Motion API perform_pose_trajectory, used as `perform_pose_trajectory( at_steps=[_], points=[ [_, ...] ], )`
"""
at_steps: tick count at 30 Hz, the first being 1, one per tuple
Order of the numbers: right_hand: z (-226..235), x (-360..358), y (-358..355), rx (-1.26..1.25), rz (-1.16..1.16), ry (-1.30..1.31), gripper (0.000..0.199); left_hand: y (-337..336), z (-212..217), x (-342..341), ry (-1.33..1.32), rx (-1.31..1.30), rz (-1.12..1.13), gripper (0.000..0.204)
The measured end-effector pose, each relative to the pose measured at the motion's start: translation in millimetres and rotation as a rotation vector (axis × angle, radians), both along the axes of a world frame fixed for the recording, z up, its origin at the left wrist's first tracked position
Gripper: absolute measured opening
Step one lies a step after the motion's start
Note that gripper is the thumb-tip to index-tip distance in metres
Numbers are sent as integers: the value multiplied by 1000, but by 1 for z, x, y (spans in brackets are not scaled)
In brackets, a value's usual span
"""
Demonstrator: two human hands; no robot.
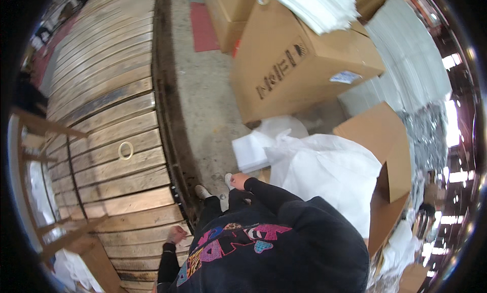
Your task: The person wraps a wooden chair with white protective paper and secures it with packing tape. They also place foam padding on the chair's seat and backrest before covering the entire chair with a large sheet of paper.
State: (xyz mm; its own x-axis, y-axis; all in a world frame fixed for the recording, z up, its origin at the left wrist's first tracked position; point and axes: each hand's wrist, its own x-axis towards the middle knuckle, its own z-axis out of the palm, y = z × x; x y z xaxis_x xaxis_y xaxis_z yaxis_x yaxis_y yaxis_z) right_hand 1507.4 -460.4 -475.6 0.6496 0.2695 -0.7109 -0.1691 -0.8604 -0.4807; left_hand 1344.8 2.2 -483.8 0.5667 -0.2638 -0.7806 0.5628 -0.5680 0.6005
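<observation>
Both left hand [176, 234] (near wooden slats [134, 197]) and right hand [239, 181] curl loosely, contents unclear.

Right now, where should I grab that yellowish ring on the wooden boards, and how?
I'd pinch the ring by the rim nearest the left hand, coming from above: it seems to lie flat on the boards, and its open middle leaves room for a finger inside.

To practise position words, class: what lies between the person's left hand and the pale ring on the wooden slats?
In the head view, only bare wooden slats show between the left hand and the pale ring.
</observation>
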Motion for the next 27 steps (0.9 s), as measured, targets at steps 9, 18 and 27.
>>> perform_pose_trajectory(
  at_steps=[9,18,27],
  points=[
    [-21,-32,-83,144,-521,-166,35,-93,-2,136,22,39,-162,29],
    [-15,95,-142,99,-648,-352,36,-220,-5,154,-517,244,-469,14],
    [-100,153,-181,-138,-472,-307,37,-279,-67,204,-282,197,-581,21]
  ],
)
